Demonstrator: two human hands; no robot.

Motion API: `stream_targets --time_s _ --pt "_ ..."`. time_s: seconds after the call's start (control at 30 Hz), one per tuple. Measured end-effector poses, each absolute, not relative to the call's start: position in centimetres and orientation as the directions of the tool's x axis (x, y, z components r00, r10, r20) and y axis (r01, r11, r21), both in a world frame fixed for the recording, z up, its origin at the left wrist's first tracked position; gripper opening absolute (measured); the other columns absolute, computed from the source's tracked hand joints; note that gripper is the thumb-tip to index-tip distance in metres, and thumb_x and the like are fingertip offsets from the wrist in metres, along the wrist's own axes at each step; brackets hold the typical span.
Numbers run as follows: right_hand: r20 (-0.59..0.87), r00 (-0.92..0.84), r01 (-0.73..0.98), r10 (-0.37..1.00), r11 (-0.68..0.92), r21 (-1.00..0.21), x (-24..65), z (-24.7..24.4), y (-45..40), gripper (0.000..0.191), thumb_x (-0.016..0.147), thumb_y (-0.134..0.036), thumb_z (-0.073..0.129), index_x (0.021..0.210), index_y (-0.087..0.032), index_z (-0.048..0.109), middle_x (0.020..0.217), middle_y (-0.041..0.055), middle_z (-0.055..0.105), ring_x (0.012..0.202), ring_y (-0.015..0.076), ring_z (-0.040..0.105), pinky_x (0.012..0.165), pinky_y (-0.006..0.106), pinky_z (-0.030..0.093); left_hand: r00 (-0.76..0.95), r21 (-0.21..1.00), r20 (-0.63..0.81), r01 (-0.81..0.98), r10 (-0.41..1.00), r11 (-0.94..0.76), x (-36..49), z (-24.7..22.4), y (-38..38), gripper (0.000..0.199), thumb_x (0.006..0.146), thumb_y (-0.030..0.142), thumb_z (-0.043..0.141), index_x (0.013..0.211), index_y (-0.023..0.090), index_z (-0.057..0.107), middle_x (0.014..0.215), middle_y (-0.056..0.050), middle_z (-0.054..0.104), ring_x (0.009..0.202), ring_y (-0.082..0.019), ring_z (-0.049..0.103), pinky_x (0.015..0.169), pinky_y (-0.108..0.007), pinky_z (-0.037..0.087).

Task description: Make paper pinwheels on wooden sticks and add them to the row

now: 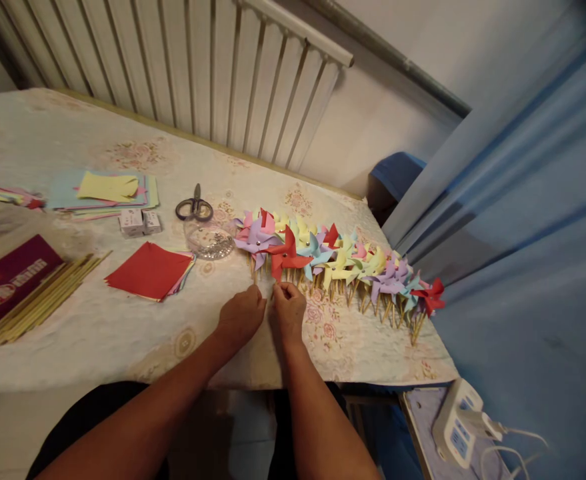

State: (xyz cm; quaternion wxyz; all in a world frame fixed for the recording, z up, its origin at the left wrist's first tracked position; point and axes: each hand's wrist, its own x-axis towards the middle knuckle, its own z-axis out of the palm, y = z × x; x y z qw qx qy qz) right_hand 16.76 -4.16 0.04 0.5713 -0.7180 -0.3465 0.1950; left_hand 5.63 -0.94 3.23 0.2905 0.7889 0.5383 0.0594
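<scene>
My left hand (pixel 243 313) is closed, its fingertips just below the stick ends of a row of paper pinwheels (pixel 343 263). Close beside it, my right hand (pixel 290 308) is curled in a pinch under a red pinwheel (pixel 287 255) at the row's near left. Whether a stick or something small is between the fingers of either hand, I cannot make out. The pinwheels lie packed together, purple, yellow, blue, pink and red, with thin sticks pointing toward me. A clear round dish (pixel 210 241) of small shiny pieces stands left of the row.
Scissors (pixel 195 205) lie behind the dish. Left of it are red-topped square papers (pixel 149 272), two small boxes (pixel 131 223) and stacked coloured sheets (pixel 107 188). Loose sticks (pixel 47 293) rest on a purple package (pixel 10 280). A power strip (pixel 457 423) stands at lower right, by a blue curtain (pixel 523 267).
</scene>
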Motion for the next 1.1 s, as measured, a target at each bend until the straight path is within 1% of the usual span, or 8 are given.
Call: stream_targets --time_s 0.17,0.47,0.9,1.0,1.1 --pt "0.119 0.705 0.284 0.699 -0.125 -0.951 16.3 -0.5 -3.7 0.020 0.077 -0.035 0.058 0.070 -0.018 0.067 0.062 -0.0026 0.058 0.063 0.0150 0.049 0.062 0.026 0.039 0.467 0.493 -0.254 0.816 0.847 -0.302 4.8 3.0 -0.9 0.022 0.096 0.031 0.045 0.099 0.018 0.061 0.101 -0.013 0.073 0.100 -0.027 0.068 0.079 -0.034 0.045" --pt "0.109 0.714 0.302 0.692 -0.164 -0.939 15.8 -1.1 -3.1 0.020 0.077 -0.033 0.055 0.067 -0.019 0.066 0.060 -0.0037 0.055 0.060 0.0141 0.046 0.062 0.026 0.037 0.520 0.509 -0.249 0.788 0.817 -0.347 3.7 2.8 -0.7 0.021 0.095 0.031 0.045 0.095 0.018 0.061 0.099 -0.012 0.073 0.097 -0.027 0.068 0.078 -0.035 0.044" --pt "0.107 0.746 0.293 0.657 -0.180 -0.939 15.3 -0.9 -2.2 0.021 0.078 -0.031 0.053 0.065 -0.020 0.065 0.055 -0.0048 0.051 0.057 0.0140 0.044 0.058 0.025 0.036 0.525 0.520 -0.276 0.786 0.805 -0.334 3.0 2.9 -0.6 0.020 0.094 0.030 0.045 0.093 0.018 0.062 0.098 -0.011 0.073 0.096 -0.026 0.068 0.078 -0.034 0.044" --pt "0.139 0.743 0.324 0.654 -0.171 -0.930 15.3 -1.0 -2.0 0.022 0.078 -0.031 0.053 0.064 -0.020 0.065 0.056 -0.0043 0.052 0.058 0.0141 0.045 0.058 0.025 0.036 0.521 0.524 -0.280 0.787 0.807 -0.326 3.0 2.9 -0.6 0.020 0.094 0.030 0.045 0.092 0.019 0.062 0.097 -0.010 0.073 0.094 -0.025 0.068 0.077 -0.033 0.044" --pt "0.141 0.744 0.330 0.653 -0.175 -0.928 15.3 -1.0 -1.9 0.021 0.077 -0.030 0.053 0.064 -0.020 0.065 0.056 -0.0040 0.054 0.058 0.0144 0.046 0.058 0.025 0.037 0.522 0.532 -0.279 0.783 0.806 -0.323 2.9 2.9 -0.6 0.019 0.094 0.030 0.046 0.092 0.019 0.062 0.096 -0.010 0.073 0.094 -0.025 0.068 0.077 -0.033 0.044"
